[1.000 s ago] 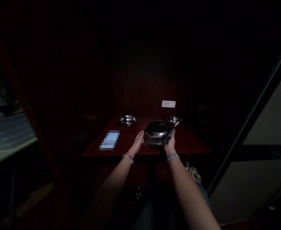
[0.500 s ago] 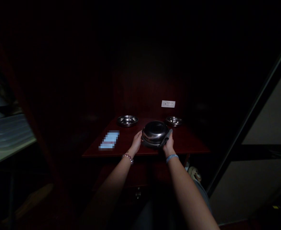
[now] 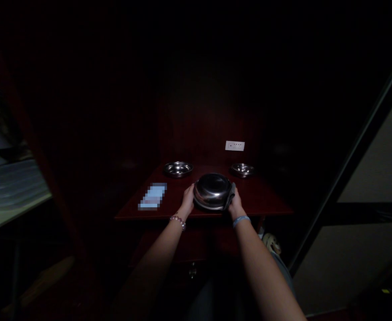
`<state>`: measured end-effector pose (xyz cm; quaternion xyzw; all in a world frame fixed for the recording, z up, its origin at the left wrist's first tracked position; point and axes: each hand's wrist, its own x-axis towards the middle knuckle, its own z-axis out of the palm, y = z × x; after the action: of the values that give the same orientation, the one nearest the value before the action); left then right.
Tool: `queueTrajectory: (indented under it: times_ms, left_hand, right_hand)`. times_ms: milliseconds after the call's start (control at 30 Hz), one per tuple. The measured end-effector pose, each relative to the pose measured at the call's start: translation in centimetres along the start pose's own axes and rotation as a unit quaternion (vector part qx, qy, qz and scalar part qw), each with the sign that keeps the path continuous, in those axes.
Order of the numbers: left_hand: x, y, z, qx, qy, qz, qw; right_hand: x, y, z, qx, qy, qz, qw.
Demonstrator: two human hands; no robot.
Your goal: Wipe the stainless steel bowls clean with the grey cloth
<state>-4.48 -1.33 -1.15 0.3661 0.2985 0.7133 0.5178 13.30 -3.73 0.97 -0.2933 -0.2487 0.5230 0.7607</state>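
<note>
Bottom up, a shiny metal bowl (image 3: 212,191) is held between my two hands over the front of the dark red desk (image 3: 263,200). My left hand (image 3: 188,199) grips the bowl's left rim, a beaded bracelet on its wrist. At the right side, my right hand (image 3: 235,204) presses a dark grey cloth (image 3: 230,197) against the bowl. The fingertips of both hands are partly hidden by the bowl. Behind it stand two more metal bowls, facing up: a wider one (image 3: 178,169) at the back left and a smaller one (image 3: 242,170) at the back right.
A pixelated bluish patch (image 3: 153,196) covers something flat on the desk's left side. A white socket panel (image 3: 235,146) is on the back wall. Beneath the desk's front edge is a drawer knob (image 3: 192,270). Stacked pale items (image 3: 12,185) sit on a shelf far left.
The upturned bowl has come slightly left and lower, toward me, and tilts differently. Both hands and the cloth moved with it. The two bowls behind stayed in place.
</note>
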Motion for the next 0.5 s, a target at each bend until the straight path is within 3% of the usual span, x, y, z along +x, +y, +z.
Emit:
queueTrajectory:
  times_ms: [100,500]
  left_hand:
    - [-0.03,0.02,0.00,-0.001,0.008,-0.007,1.000]
    - [-0.18,0.26,0.55,-0.049,0.028,-0.035,0.998]
  right_hand:
    - [0.09,0.15,0.01,-0.004,0.024,0.044,0.999]
    - [0.16,0.03,0.16,0.010,0.034,0.091,0.995]
